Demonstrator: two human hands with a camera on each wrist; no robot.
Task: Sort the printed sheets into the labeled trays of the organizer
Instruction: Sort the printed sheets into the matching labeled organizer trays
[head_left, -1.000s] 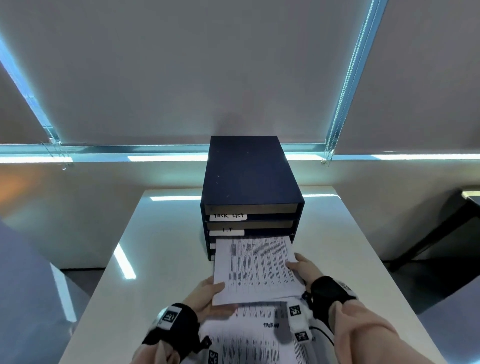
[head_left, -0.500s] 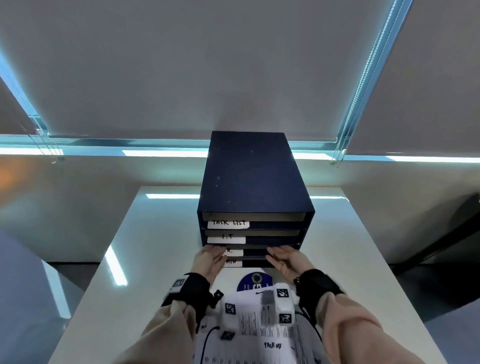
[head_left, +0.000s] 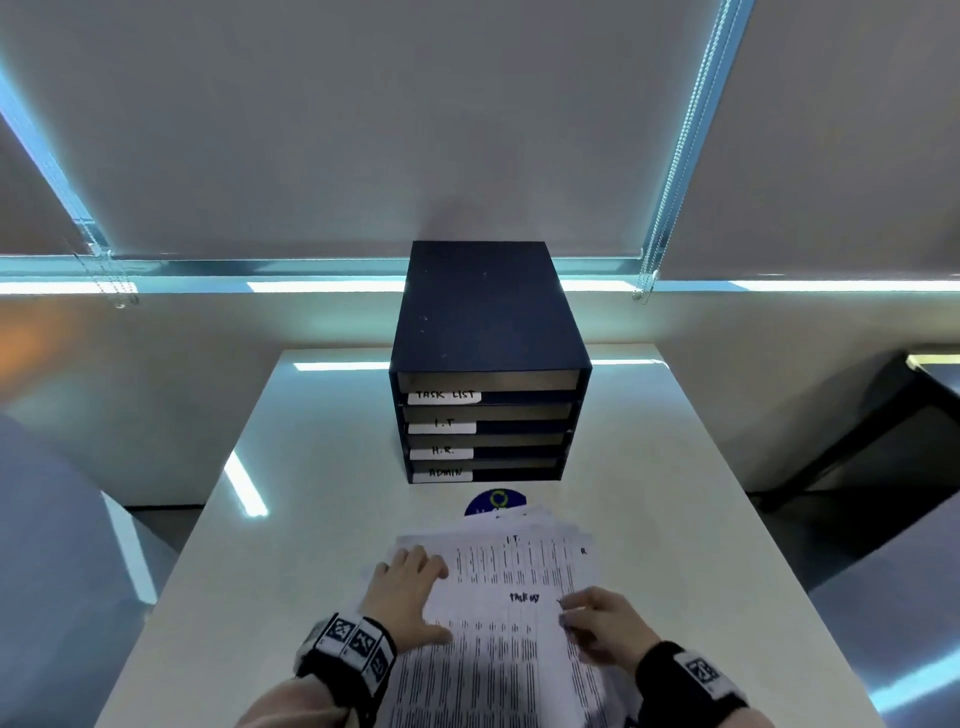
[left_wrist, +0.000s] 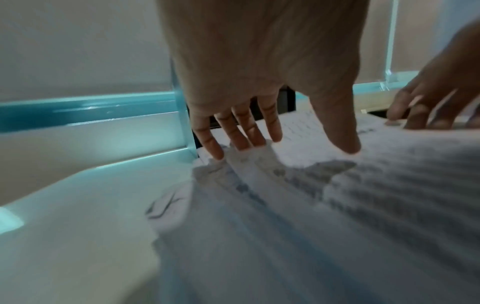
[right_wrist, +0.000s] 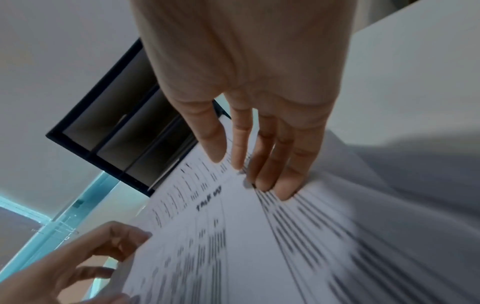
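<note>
Lying fanned on the white bench (head_left: 322, 467): stack of white printed sheets (head_left: 519, 571). Left hand (head_left: 410, 597) flat, fingers spread, pinning it; right hand (head_left: 602, 631) fingers narrow, likely lifting a corner. Navy four-tray labeled organizer (head_left: 488, 332) at 12 o'clock.

Left hand (head_left: 410, 597) flat, right hand (head_left: 605, 631) curled.

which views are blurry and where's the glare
Head view: mostly sharp, bright streaks of glare on the white table, handwritten tray labels on the dark blue organizer readable. Left wrist view: printed white sheets smeared, hand shadow on them. Right wrist view: print streaks toward the lower right corner.
</note>
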